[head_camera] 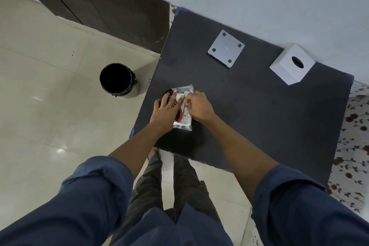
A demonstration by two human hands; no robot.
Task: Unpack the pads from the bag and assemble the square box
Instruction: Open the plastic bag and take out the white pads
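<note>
Left grip [166, 110] is laid flat, fingers spread, on one clear plastic bag [182, 109] near the worktop's [249, 110] left front edge; right grip [197, 106] is seen pinching the bag's top face. Two white box parts are counted well apart at the far edge: one flat panel [226, 48], one holed box [292, 64]. Bare worktop lies between. One black bin [117, 80] is seen on the floor.

The left hand [166, 109] covers much of the clear bag [184, 110], so its contents are mostly hidden and its label is too small to read. The right hand [198, 107] hides its own fingertips at the bag's right edge; the grip cannot be told.
</note>
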